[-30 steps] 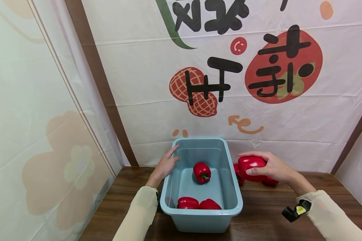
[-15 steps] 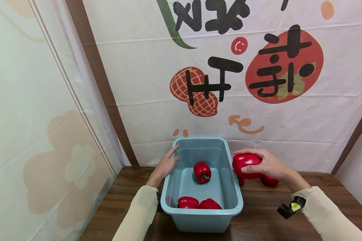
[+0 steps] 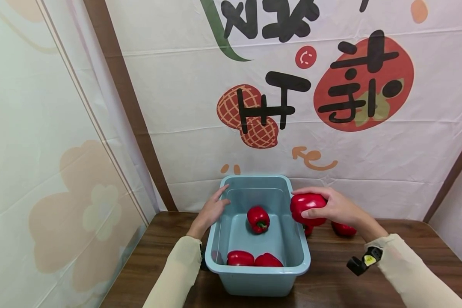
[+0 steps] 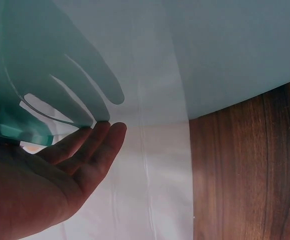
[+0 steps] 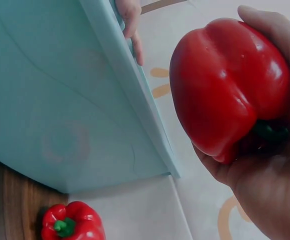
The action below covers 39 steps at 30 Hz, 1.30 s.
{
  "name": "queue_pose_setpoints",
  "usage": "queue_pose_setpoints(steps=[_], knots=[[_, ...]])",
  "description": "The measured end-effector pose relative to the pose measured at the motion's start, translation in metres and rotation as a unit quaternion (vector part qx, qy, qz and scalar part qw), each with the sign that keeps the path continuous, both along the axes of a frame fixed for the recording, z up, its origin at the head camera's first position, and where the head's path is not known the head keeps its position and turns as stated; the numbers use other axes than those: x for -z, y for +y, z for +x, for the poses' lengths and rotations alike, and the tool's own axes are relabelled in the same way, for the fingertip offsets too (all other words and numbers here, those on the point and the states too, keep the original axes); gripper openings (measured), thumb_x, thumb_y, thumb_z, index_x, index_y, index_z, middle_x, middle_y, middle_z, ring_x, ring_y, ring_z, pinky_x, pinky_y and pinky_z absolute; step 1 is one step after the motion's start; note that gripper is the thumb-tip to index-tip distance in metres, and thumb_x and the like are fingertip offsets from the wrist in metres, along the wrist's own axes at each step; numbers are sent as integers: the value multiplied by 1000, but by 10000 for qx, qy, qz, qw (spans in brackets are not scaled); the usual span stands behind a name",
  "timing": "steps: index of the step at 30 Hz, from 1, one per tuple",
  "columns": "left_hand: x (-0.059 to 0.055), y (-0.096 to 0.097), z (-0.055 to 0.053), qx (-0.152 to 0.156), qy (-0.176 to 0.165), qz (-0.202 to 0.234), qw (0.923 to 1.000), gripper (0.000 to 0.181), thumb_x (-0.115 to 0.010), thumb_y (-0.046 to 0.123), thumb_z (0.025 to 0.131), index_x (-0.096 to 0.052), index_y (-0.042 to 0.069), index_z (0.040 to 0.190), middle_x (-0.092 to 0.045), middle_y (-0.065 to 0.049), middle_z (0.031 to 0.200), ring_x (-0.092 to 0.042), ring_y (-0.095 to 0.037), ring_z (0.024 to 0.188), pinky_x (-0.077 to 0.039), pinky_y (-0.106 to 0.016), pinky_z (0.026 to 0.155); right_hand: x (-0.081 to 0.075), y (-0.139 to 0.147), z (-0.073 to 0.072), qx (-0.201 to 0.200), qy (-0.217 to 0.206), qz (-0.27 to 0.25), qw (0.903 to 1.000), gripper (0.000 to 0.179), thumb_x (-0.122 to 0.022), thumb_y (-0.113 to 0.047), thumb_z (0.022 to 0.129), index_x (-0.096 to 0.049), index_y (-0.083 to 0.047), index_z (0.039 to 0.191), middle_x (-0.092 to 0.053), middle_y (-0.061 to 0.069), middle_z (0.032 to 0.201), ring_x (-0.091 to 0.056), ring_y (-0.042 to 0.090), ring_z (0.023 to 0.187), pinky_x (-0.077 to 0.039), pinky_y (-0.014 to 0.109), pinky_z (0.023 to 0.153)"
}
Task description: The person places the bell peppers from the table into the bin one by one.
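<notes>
My right hand grips a glossy red bell pepper beside the upper right rim of a light blue plastic bin. The right wrist view shows the held bell pepper between thumb and fingers, its green stem toward the palm. Over the bin's left rim, my left hand holds the wall, with several fingers against its outer side. Inside the bin lie a bell pepper near the middle and two more, a left one and a right one, at the near end.
Right of the bin, one bell pepper sits close to its wall, partly hidden by the held one. Another bell pepper lies behind my right wrist. A printed cloth hangs behind the wooden table.
My right hand has carried the bell pepper leftward and slightly up, from over the peppers on the table to the bin's right rim. The left hand and the bin have stayed put.
</notes>
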<state>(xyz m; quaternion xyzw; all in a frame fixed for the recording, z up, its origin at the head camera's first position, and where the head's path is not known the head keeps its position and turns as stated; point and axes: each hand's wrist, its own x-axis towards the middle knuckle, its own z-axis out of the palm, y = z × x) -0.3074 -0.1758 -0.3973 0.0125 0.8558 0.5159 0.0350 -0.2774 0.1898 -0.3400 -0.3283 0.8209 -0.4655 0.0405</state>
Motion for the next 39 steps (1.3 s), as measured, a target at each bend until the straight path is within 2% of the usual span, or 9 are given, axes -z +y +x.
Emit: queue_pose_setpoints(steps=[6,19,29,39], knots=[[1,0,0,4,10,37,10000,58,-46,30,98,-33,33,155,-25,-10,163,-42,-40,135,-36,-65,104,-4,-7,-2,-28,-125,48,9999,59,-79,-27,80,-59,-22,134,-60,10,123,-55,35,111,-59,39,74],[1,-1,0,-10,46,27,10000,57,-46,30,99,-33,33,155,-25,-10,163,-42,-40,135,-36,-66,104,-5,-27,-7,-434,46,-76,9990,58,-80,-25,80,-59,-21,134,-60,9,124,-55,36,110,-59,39,75],[0,0,2,-9,0,90,10000,57,-45,30,99,-33,33,155,-24,-11,163,-43,-43,133,-36,-68,103,-8,-40,-6,-442,-123,52,9989,61,-81,-30,79,-58,-23,135,-58,10,126,-54,35,113,-59,38,75],[0,-1,2,27,51,65,10000,57,-46,29,99,-34,32,155,-25,-11,163,-42,-42,135,-35,-67,104,-7,-50,-8,-697,-376,-108,9968,60,-81,-26,80,-59,-22,135,-56,11,129,-51,37,117,-58,40,77]])
